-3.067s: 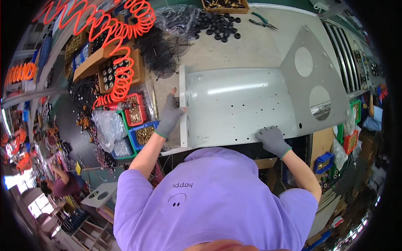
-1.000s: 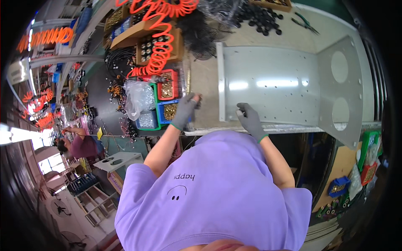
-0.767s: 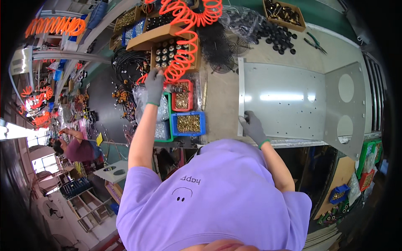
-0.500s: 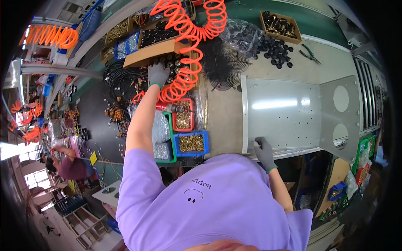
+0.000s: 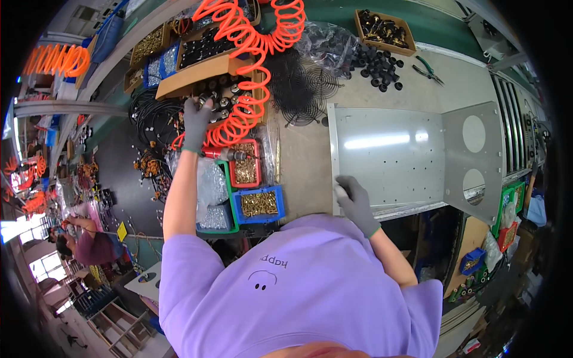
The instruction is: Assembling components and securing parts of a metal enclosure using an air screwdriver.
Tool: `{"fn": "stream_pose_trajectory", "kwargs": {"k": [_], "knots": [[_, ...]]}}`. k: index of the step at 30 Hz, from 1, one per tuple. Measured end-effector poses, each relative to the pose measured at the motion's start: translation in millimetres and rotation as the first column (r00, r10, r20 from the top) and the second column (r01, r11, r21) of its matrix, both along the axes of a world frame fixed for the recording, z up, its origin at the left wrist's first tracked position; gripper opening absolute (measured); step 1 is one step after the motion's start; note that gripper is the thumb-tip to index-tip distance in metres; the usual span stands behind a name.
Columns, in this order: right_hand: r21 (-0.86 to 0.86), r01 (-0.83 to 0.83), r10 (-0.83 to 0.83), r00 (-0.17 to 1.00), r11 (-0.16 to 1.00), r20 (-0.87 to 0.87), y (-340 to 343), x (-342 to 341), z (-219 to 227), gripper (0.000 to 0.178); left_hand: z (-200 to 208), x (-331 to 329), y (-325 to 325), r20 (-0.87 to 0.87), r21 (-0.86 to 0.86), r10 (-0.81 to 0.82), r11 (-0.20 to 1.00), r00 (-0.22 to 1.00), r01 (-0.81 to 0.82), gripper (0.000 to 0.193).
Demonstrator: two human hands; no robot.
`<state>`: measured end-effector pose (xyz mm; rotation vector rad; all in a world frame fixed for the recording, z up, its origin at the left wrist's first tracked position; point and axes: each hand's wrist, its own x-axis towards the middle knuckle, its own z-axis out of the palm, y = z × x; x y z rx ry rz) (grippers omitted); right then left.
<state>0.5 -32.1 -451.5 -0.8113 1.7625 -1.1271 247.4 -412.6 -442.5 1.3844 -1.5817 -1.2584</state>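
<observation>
Left fingers (image 5: 191, 110) bent, grip unclear, metal-topped parts (image 5: 224, 102) in carton (image 5: 192, 80) just ahead; right fingers (image 5: 351, 187) half-open, empty, beside grey panel (image 5: 388, 179).

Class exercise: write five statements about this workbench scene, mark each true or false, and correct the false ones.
1. The grey-gloved left hand is at the open brown cardboard box. True.
2. The small metal fasteners in the blue plastic bin are black. False: they are brass-coloured.
3. The green-handled metal pliers lie beyond the grey sheet-metal chassis. True.
4. The grey-gloved right hand holds the pliers. False: it is by the chassis's near left corner.
5. The chassis's right end plate has two large round holes. True.
</observation>
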Motion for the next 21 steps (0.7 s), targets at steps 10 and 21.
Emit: {"fn": "stream_pose_trajectory", "kwargs": {"k": [10,21], "knots": [[-0.245,-0.079,0.193,0.851,0.966,0.489,-35,16,8,0.038,35,-90,262,0.549,-0.414,-0.375,0.654,0.747,0.633,0.046],[-0.298,0.250,0.159,0.456,0.921,0.876,47,-29,-25,0.047,37,-138,338,0.404,-0.354,-0.490,0.694,0.772,0.626,0.035]]}}
